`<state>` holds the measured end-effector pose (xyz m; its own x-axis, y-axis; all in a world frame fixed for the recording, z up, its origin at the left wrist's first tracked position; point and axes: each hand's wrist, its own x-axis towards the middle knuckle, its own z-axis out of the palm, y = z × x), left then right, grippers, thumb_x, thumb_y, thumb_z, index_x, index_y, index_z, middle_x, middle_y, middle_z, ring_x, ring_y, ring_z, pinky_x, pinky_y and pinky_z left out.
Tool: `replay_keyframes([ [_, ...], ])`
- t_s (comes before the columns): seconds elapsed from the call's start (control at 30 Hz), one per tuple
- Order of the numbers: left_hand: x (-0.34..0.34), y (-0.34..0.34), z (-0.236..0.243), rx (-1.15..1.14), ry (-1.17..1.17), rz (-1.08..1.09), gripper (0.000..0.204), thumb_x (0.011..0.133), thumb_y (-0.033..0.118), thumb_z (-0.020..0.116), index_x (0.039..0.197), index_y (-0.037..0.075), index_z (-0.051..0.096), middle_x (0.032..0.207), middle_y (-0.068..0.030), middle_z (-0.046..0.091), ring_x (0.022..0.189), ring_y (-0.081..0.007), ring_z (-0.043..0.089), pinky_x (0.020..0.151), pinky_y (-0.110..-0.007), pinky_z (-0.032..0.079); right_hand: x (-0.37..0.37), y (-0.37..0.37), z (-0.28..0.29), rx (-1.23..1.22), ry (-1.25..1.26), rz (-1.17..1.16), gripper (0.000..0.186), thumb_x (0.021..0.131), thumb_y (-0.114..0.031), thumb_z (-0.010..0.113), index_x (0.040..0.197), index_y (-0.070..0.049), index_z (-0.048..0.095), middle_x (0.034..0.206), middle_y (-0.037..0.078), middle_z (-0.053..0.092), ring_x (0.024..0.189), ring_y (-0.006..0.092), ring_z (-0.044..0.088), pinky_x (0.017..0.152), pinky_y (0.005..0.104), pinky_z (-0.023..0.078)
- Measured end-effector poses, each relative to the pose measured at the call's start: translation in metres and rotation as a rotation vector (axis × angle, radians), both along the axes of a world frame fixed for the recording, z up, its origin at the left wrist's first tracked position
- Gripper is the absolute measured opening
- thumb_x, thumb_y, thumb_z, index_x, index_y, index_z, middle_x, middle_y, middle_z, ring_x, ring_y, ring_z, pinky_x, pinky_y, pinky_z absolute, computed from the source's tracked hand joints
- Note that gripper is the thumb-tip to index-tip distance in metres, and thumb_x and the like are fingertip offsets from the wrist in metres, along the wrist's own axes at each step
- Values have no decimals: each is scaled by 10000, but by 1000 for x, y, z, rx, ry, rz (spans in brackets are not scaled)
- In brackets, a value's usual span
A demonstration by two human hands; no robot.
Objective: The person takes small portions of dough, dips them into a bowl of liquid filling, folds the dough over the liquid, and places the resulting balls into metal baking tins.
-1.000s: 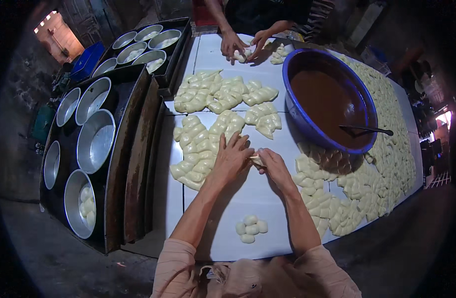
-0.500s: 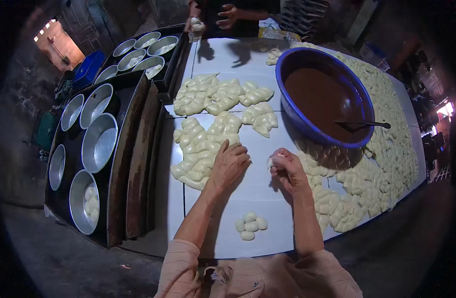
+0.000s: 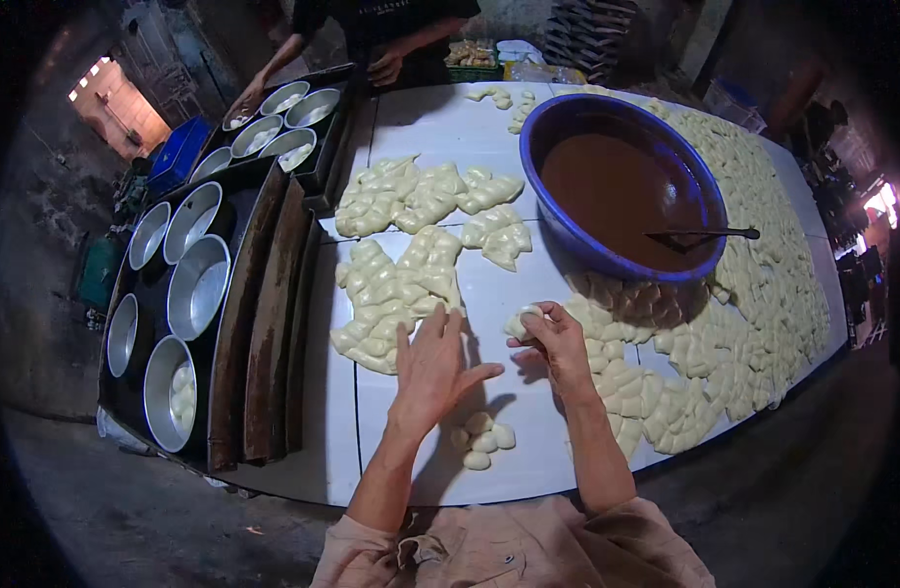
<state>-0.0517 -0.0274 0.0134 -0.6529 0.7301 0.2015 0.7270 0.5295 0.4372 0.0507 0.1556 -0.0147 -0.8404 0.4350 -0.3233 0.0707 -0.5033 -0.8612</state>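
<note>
My left hand is open, fingers spread, beside the lower edge of a joined patch of pale, glossy dough pieces. Whether its fingertips touch that dough I cannot tell. Between the thumb and fingers of my right hand is a small white dough piece, held just above the white tabletop. Close to me, a small cluster of dough balls lies on the table, its left side near my left wrist.
A blue basin of brown liquid with a dark-handled utensil stands at right, amid a wide spread of dough pieces. Dark trays of round metal pans line the left. Across the table, another person's hand reaches into a pan.
My left hand has lifted off the table and spread its fingers. My right hand has shifted slightly left with the dough piece. The other person has moved from the table to the pans.
</note>
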Motion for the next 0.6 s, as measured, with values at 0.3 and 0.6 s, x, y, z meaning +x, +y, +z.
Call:
replay_keyframes([
  [0.3, 27, 24, 49, 424, -220, -9, 615, 793, 336, 801, 1268, 7, 588, 1262, -218, 615, 1130, -377, 610, 930, -423, 495, 10, 3, -7, 237, 8, -80, 238, 827, -122, 774, 997, -14, 647, 1073, 41, 607, 901, 93, 558, 772, 230, 460],
  [0.6, 62, 126, -20, 1290, -619, -118, 646, 958, 448, 625, 1365, -42, 516, 1189, -179, 674, 1056, -201, 653, 927, -327, 508, 17, -5, 50, -310, 396, -122, 267, 924, -143, 695, 1139, -56, 563, 995, 33, 649, 908, 109, 644, 808, 228, 537],
])
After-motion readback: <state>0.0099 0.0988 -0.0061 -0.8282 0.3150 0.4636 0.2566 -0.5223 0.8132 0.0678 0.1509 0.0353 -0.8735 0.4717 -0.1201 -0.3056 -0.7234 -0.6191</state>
